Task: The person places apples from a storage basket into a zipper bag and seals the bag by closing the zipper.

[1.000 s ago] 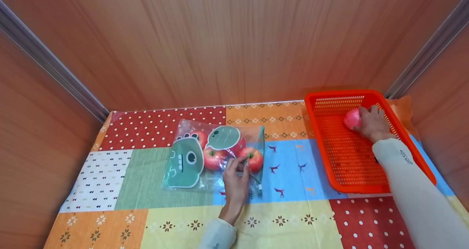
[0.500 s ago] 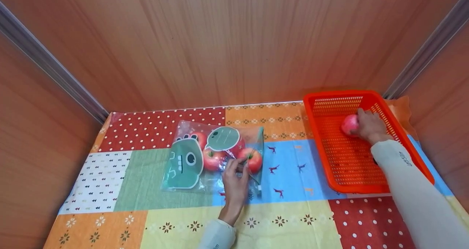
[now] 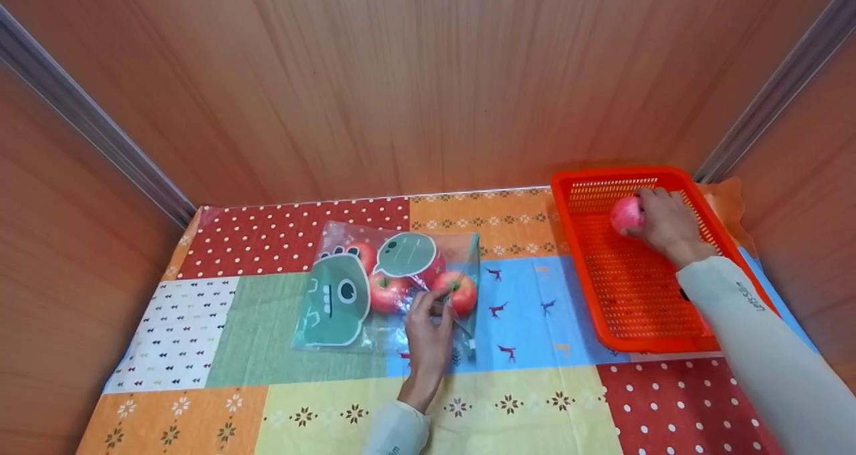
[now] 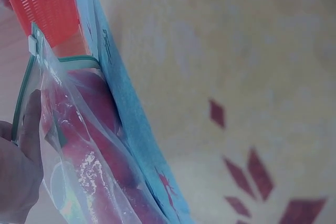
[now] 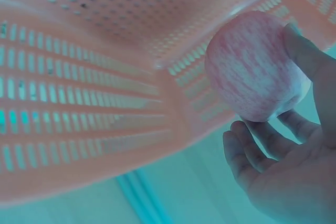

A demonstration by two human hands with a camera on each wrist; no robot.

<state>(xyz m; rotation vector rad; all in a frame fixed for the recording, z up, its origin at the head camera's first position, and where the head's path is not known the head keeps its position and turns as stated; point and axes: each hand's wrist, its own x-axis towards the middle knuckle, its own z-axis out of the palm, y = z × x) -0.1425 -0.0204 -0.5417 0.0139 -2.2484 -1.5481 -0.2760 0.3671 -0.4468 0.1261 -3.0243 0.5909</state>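
Observation:
A clear zip bag [image 3: 338,324] with green cartoon monster prints lies flat on the cloth in the head view, several red apples [image 3: 386,294] inside. My left hand [image 3: 429,331] pinches the bag's upper layer near its open right end; the left wrist view shows the green zip edges [image 4: 79,59] spread apart and a white slider [image 4: 33,45]. My right hand [image 3: 669,227] grips a red apple [image 3: 626,215] over the red plastic basket [image 3: 580,261]. In the right wrist view the thumb and fingers hold this apple [image 5: 257,66] above the basket's rim.
Patchwork-patterned cloth [image 3: 334,401] covers the table. Wood-grain panels [image 3: 414,87] close off the back and both sides. Behind the basket's right side lies an orange flap [image 3: 725,197]. A bit of red shows beside the right sleeve [image 3: 715,294] in the basket, mostly hidden.
My right hand has lifted the apple from the basket's floor and moved it to the left. The left hand stays on the bag in the same place.

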